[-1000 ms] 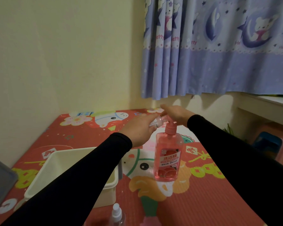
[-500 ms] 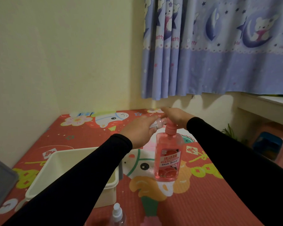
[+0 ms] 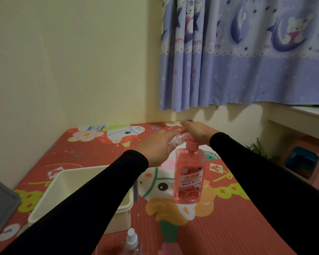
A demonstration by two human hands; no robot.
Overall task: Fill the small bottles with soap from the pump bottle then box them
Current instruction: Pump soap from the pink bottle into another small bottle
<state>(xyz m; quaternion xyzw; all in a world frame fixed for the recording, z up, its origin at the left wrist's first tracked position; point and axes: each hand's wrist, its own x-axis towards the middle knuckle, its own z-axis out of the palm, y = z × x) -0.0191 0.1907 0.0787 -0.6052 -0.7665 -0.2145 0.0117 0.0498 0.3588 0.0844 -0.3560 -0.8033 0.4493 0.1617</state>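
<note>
Pink pump bottle (image 3: 189, 179) standing upright on the red cartoon mat (image 3: 219, 227), right under both hands, label facing the camera, about full of pink liquid. Right hand (image 3: 196, 132) flat on top of the pump head (image 3: 191, 144), palm down, fingers straight and stretched out toward the left. Left hand (image 3: 157, 147) just beside it on the left, fingers wrapped round a small clear bottle (image 3: 179, 139), holding it tilted with its end up against the pump's spout side; can't tell whether the mouth actually meets the nozzle, too small and partly hidden by the fingers. Black sleeves (image 3: 92, 208) on both arms. Below the left forearm, a cream plastic box (image 3: 66, 183), open on top, partly covered by that arm, nothing visible of the inside. Nearer the camera, between the two arms at the bottom edge, another small clear spray bottle (image 3: 132, 242) with a white nozzle, standing up, well apart from either hand. Far left of the left arm, corner of a grey flat thing (image 3: 0, 203), hard to say what. Beyond the hands, cream wall (image 3: 72, 61) and a purple curtain (image 3: 247, 61) with bears and moons. Off to the right of the right arm, a white shelf (image 3: 298, 118) and a pink stool (image 3: 306, 162).
</note>
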